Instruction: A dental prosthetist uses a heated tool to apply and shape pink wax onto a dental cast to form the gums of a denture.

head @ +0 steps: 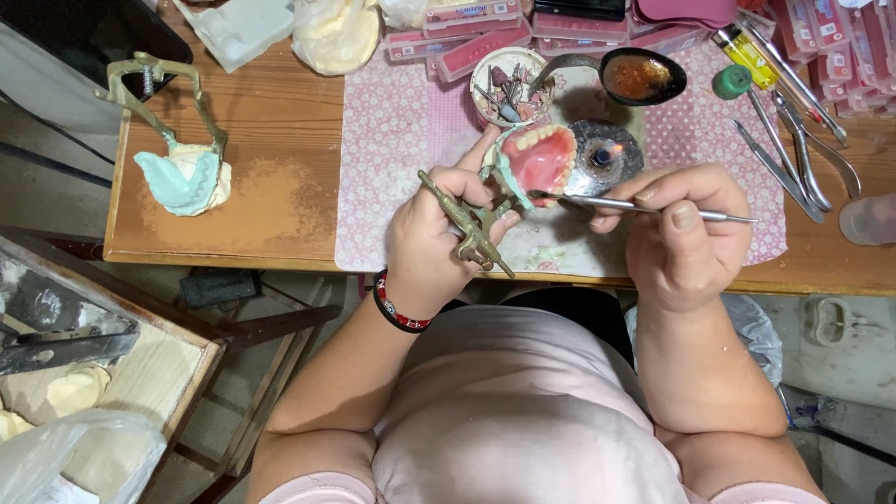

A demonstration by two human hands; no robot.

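Hands [560, 233] around denture [539, 161], tool [644, 207] seemingly touching

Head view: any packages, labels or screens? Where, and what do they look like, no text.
Flat pink boxes: stacked along the table's far edge, long and slim, pale labels on top.
More pink boxes: far right corner, same kind, fanned in a row.
Yellow lighter: right of the spoon, label on its side.
Dark screen-like panel: far left, black; cannot tell what it is.
White moulded tray: far left-centre, plain.
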